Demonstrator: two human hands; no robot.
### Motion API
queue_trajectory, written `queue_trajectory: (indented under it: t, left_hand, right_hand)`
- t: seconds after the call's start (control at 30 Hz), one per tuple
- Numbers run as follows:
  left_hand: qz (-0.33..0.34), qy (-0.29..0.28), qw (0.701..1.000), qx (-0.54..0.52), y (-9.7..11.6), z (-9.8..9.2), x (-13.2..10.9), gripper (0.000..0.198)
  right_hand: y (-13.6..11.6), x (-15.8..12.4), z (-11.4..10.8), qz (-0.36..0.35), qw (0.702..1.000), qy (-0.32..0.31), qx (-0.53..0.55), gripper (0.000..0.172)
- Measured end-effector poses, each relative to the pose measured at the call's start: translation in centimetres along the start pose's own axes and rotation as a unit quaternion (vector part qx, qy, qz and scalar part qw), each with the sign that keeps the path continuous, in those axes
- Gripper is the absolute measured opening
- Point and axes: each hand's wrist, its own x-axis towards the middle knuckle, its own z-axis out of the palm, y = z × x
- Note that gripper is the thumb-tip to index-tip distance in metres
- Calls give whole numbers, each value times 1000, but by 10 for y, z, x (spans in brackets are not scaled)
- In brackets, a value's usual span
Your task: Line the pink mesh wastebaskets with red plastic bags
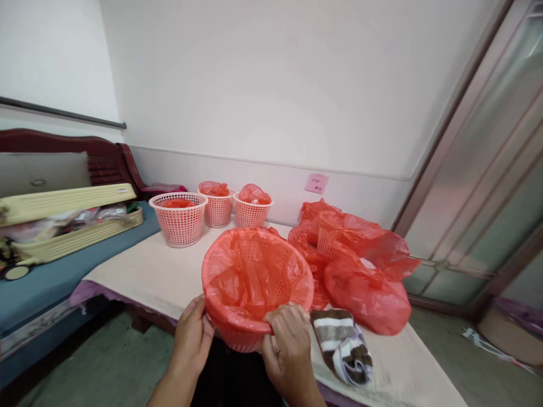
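A round plastic basket (241, 340) with a perforated wall is tilted towards me at the table's front edge. Lining it is a red plastic bag (254, 271), its edge folded out over the rim. My left hand (193, 330) supports the basket's left side, the thumb near the rim and the fingers partly hidden behind the wall. On the near right, my right hand (289, 339) grips the rim, fingers over the folded bag and thumb below. Beside the right hand lies a striped brown and white towel (343, 345).
Further back on the table stand a pink basket (180, 226) and two more baskets (218, 212) holding red bags. Red bags (367, 297) are heaped at right around another basket. An opened yellow suitcase (76, 234) lies on the bed at left.
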Motion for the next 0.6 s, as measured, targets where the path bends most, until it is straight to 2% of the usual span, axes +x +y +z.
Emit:
queue_trajectory:
  t: [0.07, 0.23, 0.43, 0.6]
  left_hand:
    - [-9, -1, 1000, 4, -4, -3, -1, 3]
    - [-31, 9, 999, 9, -14, -19, -7, 12]
    - [-12, 16, 1000, 17, -7, -33, -12, 10]
    - [-23, -24, 996, 77, -2, -32, -15, 41]
  right_hand:
    - [1, 2, 1, -1, 1000, 0, -1, 18]
    - [4, 8, 6, -6, 1000, -5, -3, 17]
    - [-3, 10, 12, -8, 1000, -9, -9, 20]
    - [-8, 10, 14, 17, 1000, -11, -9, 19]
